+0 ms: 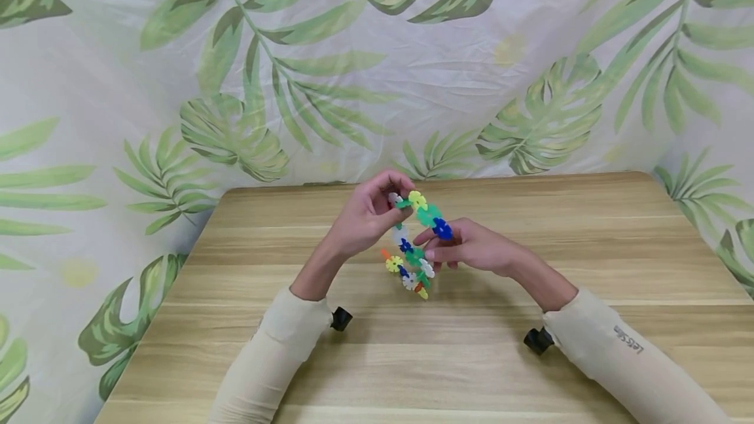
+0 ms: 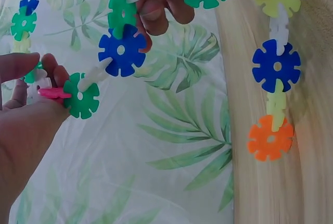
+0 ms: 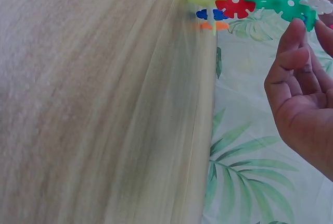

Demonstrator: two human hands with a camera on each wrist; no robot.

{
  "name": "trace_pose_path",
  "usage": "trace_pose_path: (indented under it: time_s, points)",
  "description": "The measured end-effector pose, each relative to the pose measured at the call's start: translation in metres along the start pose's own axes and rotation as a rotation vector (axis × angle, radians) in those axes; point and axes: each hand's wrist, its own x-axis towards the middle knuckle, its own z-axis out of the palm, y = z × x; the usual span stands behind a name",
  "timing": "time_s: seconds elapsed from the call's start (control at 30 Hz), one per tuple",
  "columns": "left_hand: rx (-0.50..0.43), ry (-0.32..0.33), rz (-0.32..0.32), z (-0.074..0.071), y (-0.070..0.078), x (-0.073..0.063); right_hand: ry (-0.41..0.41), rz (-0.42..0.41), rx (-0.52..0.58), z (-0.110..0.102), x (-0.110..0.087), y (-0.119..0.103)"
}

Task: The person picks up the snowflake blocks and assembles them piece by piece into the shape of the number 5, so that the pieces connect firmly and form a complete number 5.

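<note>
A chain of interlocking plastic snowflake discs (image 1: 415,256) in green, blue, white, yellow, red and orange hangs in a bent loop above the table. My left hand (image 1: 372,213) pinches it near its upper part, beside a pink disc (image 2: 54,93) and a white one. Lower down and to the right, my right hand (image 1: 480,247) holds the chain between thumb and fingers at a green disc (image 3: 290,2). One end with a blue disc (image 1: 442,228) rises over the right hand's fingers. At the other end hangs an orange disc (image 2: 270,138).
A wood-grain table (image 1: 283,214) lies under both hands. Behind it hangs a pale cloth (image 1: 436,70) printed with green leaves. A black wrist camera (image 1: 341,318) sits at the left sleeve, another camera (image 1: 538,341) at the right sleeve.
</note>
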Motion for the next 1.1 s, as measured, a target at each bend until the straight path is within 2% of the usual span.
trace_pose_path:
  time_s: [0.1,0.17,0.33,0.4,0.53,0.67,0.87,1.1]
  points:
    - [-0.002,0.018,-0.003,0.002,-0.001,0.001,0.063,-0.029,-0.020,-0.001,-0.002,-0.001]
    - [-0.007,0.029,0.000,0.003,-0.003,0.002,0.158,-0.077,-0.062,-0.003,-0.006,-0.005]
    - [-0.006,0.051,0.006,0.006,-0.006,0.005,0.455,-0.302,-0.210,-0.011,-0.020,-0.029]
    - [-0.003,0.069,-0.003,0.008,-0.007,0.005,0.506,-0.408,-0.251,-0.014,-0.025,-0.039]
    - [0.005,0.127,-0.044,0.010,-0.009,0.006,0.494,-0.573,-0.340,-0.020,-0.030,-0.053]
    - [-0.010,0.164,-0.074,0.012,-0.010,0.007,0.444,-0.659,-0.456,-0.025,-0.030,-0.061]
    - [-0.086,0.173,-0.111,0.017,-0.010,0.007,0.357,-0.733,-0.578,-0.031,-0.026,-0.071]
    - [-0.131,0.153,-0.153,0.023,-0.010,0.008,0.298,-0.765,-0.570,-0.034,-0.022,-0.076]
